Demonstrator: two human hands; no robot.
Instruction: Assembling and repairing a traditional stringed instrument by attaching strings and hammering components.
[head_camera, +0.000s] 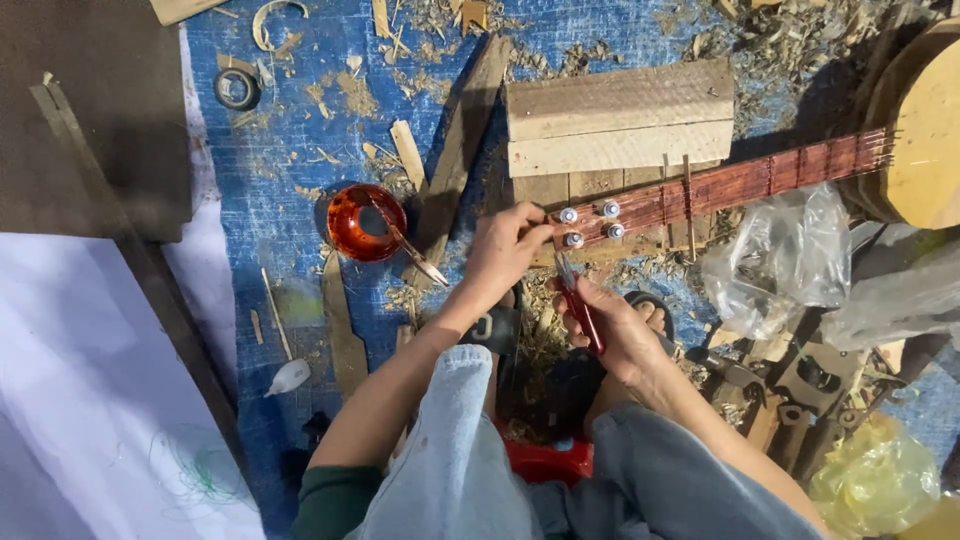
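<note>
With the left hand (500, 250) pinching the headstock (590, 225) of the stringed instrument's red neck (740, 185) on the wooden blocks (620, 115), the right hand (615, 335), clenched round red-handled pliers (575, 300), does best approaching the tuning pegs (572, 240) slowly, tip steady.

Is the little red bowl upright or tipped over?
Upright: the bowl sits on the blue tarp, open mouth up, a stick resting in it.

A blue tarp (290, 150) strewn with wood shavings (800, 30) covers the floor; a white sheet (80, 400) lies near left.
</note>
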